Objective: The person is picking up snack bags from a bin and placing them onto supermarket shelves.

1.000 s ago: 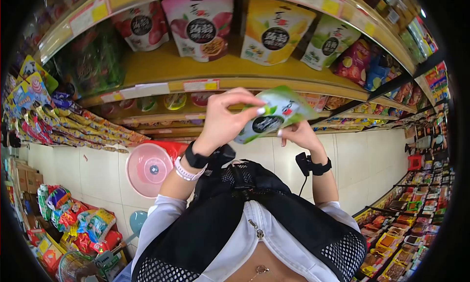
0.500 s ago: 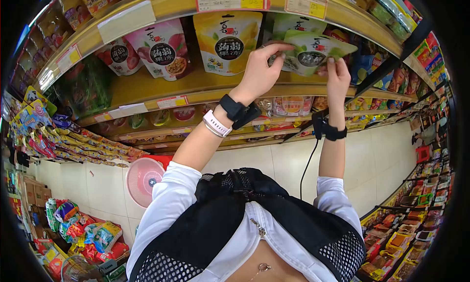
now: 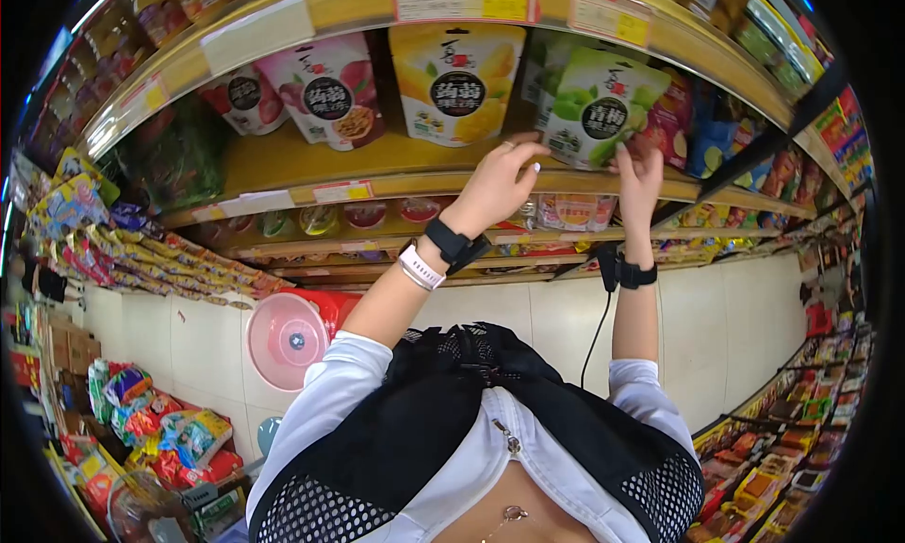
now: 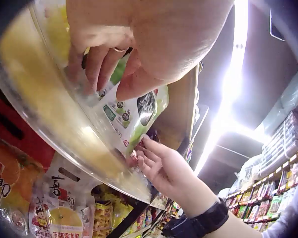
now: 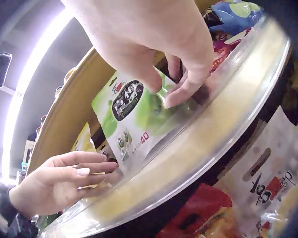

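A green pouch [image 3: 603, 109] stands upright on the shelf [image 3: 283, 161], in front of another pale green pouch. My right hand [image 3: 641, 180] pinches its lower right corner between thumb and fingers, clearest in the right wrist view, where the hand [image 5: 154, 39] reaches from above. At the pouch's lower left edge is my left hand [image 3: 498, 187]. Its fingers are relaxed and nearly straight in the right wrist view, close to the pouch [image 5: 131, 106]; whether they touch it I cannot tell.
Left of the green pouch stand a yellow pouch [image 3: 457, 90], a pink pouch [image 3: 325, 95] and a red-and-white one. Snack bags [image 3: 721, 147] sit to the right. Price labels [image 3: 467, 1] line the shelf edge above; more goods fill the lower shelves. A pink basin [image 3: 287, 340] is below left.
Both hands have moved forward with the green pouch, from in front of the body onto the shelf. The pouch now stands upright; my left hand has slid down from its upper left side.
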The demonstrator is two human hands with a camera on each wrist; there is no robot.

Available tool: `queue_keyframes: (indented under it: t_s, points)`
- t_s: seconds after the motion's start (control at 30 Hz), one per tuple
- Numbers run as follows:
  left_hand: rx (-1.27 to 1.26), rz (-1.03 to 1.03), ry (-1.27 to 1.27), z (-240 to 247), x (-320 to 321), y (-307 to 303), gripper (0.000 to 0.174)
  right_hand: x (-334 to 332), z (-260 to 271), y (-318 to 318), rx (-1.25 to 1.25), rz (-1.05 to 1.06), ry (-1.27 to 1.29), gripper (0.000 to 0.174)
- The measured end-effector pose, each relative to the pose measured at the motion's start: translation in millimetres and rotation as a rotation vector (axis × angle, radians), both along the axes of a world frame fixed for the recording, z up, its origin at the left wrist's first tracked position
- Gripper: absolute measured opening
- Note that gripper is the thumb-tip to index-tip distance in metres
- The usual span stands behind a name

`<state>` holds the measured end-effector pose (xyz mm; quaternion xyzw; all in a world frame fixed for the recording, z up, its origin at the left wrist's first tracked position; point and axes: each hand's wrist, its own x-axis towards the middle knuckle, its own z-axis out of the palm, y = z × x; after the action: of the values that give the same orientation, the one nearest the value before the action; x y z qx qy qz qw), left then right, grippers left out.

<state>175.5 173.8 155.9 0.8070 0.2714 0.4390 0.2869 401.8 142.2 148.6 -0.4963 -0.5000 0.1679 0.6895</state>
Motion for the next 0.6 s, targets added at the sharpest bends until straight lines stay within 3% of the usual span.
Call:
queue_keyframes:
  t_s: [0.07, 0.13, 0.2, 0.27, 0.33, 0.47, 0.53, 0.6]
  points:
    - [0.023, 0.058, -0.039, -2, -15, -7, 0.022, -7, -4, -8, 0.033, -0.150, 0.022, 0.031]
    - [0.085, 0.128, -0.082, -5, -34, -9, 0.018, -20, 5, -19, 0.047, -0.173, -0.005, 0.030]
    - [0.214, 0.456, -0.136, -1, -56, -11, 0.019, -30, 9, -26, 0.031, -0.137, -0.046, 0.028]
    - [0.199, 0.672, -0.231, 5, -73, -10, 0.027, -49, 17, -29, 0.055, -0.147, -0.084, 0.022]
    - [0.161, 0.783, -0.261, 5, -92, -3, 0.046, -68, 24, -31, -0.125, 0.013, -0.175, 0.019]
    - [0.209, 1.068, -0.248, 15, -138, 16, 0.074, -109, 28, -17, -0.127, 0.183, -0.241, 0.024]
    - [0.275, 1.049, -0.246, 15, -171, 36, 0.081, -123, 31, -15, -0.148, 0.209, -0.240, 0.025]
    - [0.249, 0.720, -0.387, 4, -198, 64, 0.081, -130, 30, -15, -0.171, 0.244, -0.242, 0.025]
